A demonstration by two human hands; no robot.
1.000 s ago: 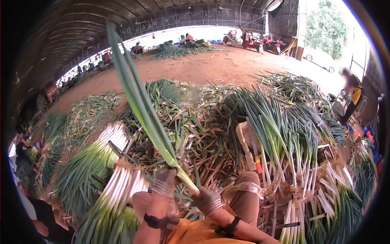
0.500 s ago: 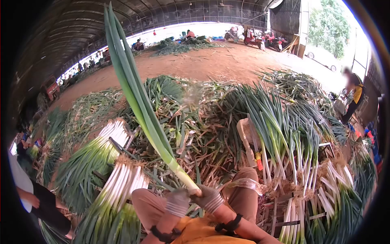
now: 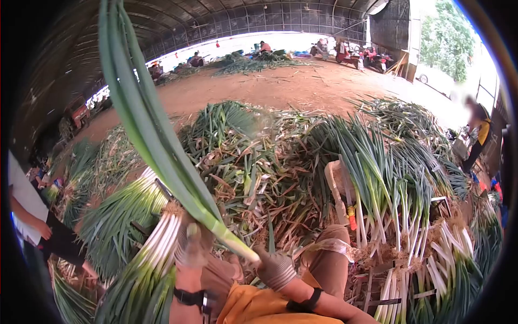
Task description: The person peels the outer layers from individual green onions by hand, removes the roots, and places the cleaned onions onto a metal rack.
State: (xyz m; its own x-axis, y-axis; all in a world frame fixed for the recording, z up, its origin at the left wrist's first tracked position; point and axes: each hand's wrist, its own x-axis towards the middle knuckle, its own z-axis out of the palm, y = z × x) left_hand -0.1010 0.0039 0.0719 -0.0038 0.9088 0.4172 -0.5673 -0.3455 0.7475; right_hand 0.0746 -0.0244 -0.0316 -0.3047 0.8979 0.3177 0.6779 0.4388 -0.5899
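Note:
My right hand (image 3: 274, 268), in a grey knitted glove, grips the pale root end of a long green onion (image 3: 162, 146). Its dark green leaves slant up and away to the upper left. My left hand (image 3: 193, 243), also gloved, is smeared by motion beside the stalk, near the rooty ends of a bundle of green onions (image 3: 156, 243) at my left knee. Whether its fingers are closed cannot be made out.
Trimmed leaves (image 3: 259, 173) lie heaped in front of me. More green onions (image 3: 377, 183) rest on my right by a pale curved seat-like object (image 3: 335, 189). A person (image 3: 29, 216) is close on my left; another person (image 3: 479, 132) bends at the far right. Scooters (image 3: 350, 54) stand behind.
My left hand has left the stalk's base and moved left towards the bundle. The green onion has tilted further left in my right hand. The view has shifted slightly.

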